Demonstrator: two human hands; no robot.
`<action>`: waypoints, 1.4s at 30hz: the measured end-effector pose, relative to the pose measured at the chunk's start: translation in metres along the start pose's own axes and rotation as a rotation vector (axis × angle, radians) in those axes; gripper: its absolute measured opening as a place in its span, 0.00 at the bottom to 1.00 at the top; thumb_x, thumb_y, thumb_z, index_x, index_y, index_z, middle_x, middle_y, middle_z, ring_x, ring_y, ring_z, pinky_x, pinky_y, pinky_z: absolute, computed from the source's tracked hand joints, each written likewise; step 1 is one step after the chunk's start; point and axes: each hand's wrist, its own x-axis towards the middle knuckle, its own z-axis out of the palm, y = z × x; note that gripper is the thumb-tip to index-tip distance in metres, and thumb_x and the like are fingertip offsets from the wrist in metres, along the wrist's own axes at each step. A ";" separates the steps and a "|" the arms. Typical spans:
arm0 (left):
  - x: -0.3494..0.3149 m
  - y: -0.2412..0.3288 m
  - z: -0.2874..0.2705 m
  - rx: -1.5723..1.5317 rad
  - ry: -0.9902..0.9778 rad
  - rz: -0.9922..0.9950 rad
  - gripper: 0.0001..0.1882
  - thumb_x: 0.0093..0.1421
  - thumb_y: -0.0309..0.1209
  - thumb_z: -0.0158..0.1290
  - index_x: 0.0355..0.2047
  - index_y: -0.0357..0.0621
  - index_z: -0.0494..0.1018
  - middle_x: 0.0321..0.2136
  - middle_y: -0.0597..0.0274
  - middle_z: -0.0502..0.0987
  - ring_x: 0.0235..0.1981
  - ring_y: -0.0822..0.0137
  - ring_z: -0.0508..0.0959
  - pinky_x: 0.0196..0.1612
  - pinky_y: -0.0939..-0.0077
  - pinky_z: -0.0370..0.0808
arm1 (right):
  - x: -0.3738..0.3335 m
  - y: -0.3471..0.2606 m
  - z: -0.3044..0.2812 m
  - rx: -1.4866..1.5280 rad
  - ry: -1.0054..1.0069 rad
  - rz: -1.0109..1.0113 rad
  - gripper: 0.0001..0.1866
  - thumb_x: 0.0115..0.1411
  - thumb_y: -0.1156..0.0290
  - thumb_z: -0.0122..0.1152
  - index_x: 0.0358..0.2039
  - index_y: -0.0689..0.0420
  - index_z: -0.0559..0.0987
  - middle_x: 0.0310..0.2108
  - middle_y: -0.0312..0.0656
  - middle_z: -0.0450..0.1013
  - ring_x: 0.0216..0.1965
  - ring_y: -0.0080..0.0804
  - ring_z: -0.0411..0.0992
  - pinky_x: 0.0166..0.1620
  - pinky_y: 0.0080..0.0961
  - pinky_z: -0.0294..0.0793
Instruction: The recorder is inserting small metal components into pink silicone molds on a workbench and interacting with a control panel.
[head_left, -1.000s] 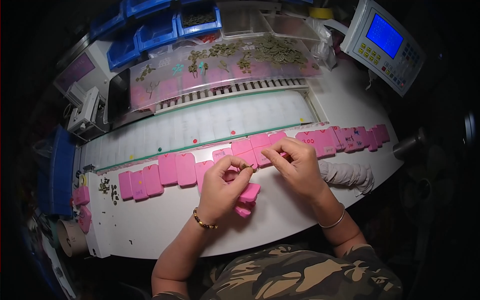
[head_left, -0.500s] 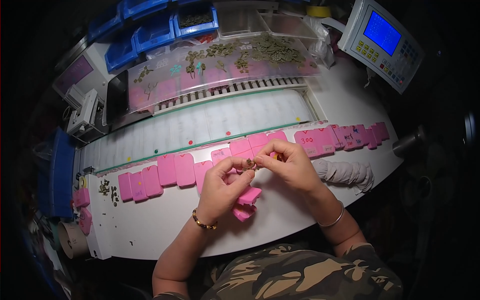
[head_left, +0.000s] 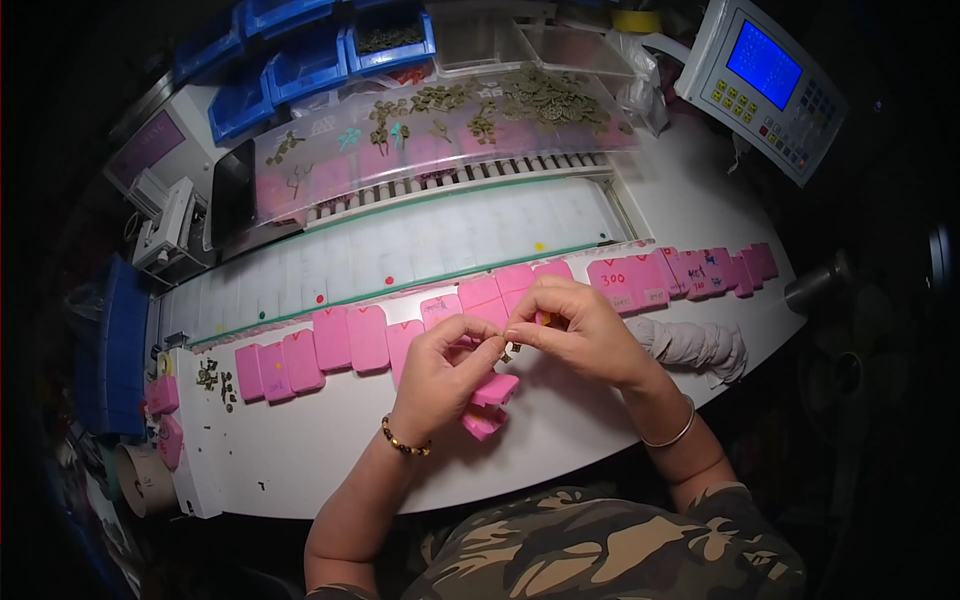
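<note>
Just above the bench point(head_left: 300, 440), where both hands meet, a small bronze piece point(head_left: 511, 352) is held. From its eight o'clock side it is pinched between thumb and forefinger of the left hand point(head_left: 440, 375), with hardly any gap; from two o'clock it is met by a matching close pinch of the right hand point(head_left: 580, 332). How much of it is covered by the fingertips cannot be told. At its seven o'clock, pink blocks point(head_left: 491, 391) are seen below the left hand; whether they are gripped by the curled fingers cannot be told. The piece is probably best steadied by the left pinch while light, small movements are made by the right, so that nothing is bent or dropped.
</note>
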 end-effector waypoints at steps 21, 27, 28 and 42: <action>-0.002 -0.002 0.003 0.089 0.053 0.053 0.06 0.59 0.26 0.55 0.34 0.36 0.75 0.30 0.65 0.77 0.28 0.80 0.76 0.31 0.86 0.74 | 0.000 -0.008 0.004 -0.047 0.056 -0.066 0.03 0.53 0.75 0.66 0.29 0.57 0.80 0.26 0.33 0.66 0.25 0.18 0.62 0.27 0.16 0.61; -0.002 -0.002 0.002 0.123 0.024 0.026 0.07 0.58 0.26 0.56 0.35 0.35 0.75 0.30 0.64 0.77 0.28 0.79 0.76 0.32 0.85 0.75 | -0.001 -0.019 -0.003 -0.300 -0.058 -0.116 0.06 0.54 0.70 0.64 0.29 0.59 0.78 0.27 0.42 0.69 0.26 0.35 0.69 0.30 0.29 0.70; -0.001 -0.001 0.002 0.111 0.010 0.017 0.07 0.58 0.26 0.56 0.35 0.35 0.75 0.30 0.64 0.78 0.29 0.79 0.77 0.32 0.85 0.75 | 0.000 -0.019 -0.004 -0.302 -0.055 -0.121 0.06 0.54 0.70 0.64 0.29 0.59 0.78 0.27 0.42 0.69 0.26 0.35 0.69 0.30 0.29 0.70; 0.000 0.001 0.001 0.094 -0.030 0.074 0.06 0.59 0.26 0.57 0.35 0.36 0.77 0.32 0.62 0.78 0.32 0.76 0.78 0.35 0.82 0.75 | -0.001 -0.019 -0.005 -0.352 -0.032 -0.127 0.07 0.54 0.69 0.62 0.28 0.59 0.78 0.28 0.42 0.70 0.26 0.38 0.71 0.30 0.32 0.71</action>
